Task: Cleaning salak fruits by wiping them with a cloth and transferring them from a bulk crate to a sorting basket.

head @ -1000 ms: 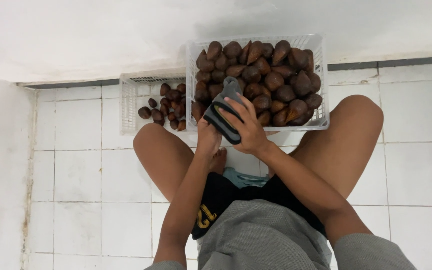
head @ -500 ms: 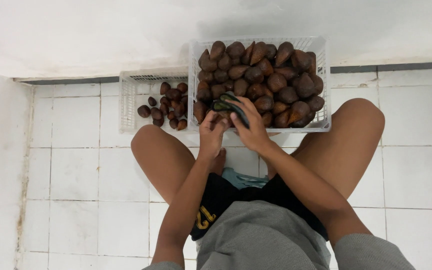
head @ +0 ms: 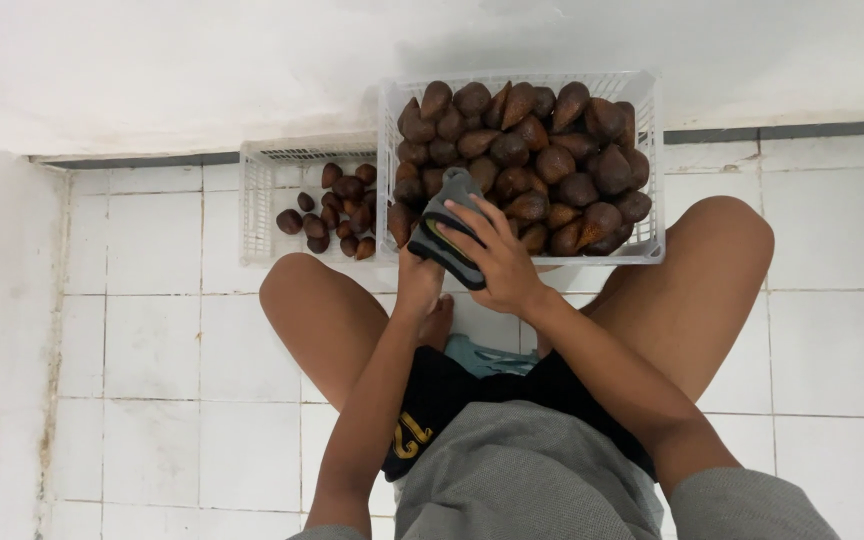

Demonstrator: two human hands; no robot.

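Big basket (head: 652, 170), twelve o'clock: we count it heaped with brown scaly fruit (head: 542, 160).
Small basket (head: 262, 200), ten o'clock: only a few fruit in it, so most sorting looks left.
Right hand (head: 500, 262): clamped on a dark folded cloth (head: 447, 232) at the big basket's near edge.
Left hand (head: 419, 280): beneath the cloth; we cannot tell its grip.

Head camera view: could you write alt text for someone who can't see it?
Seen from above, a seated person's right hand and left hand hold a dark folded cloth at the near edge of a white crate heaped with brown scaly fruit. A smaller white basket beside it holds fewer, on a white tiled floor.
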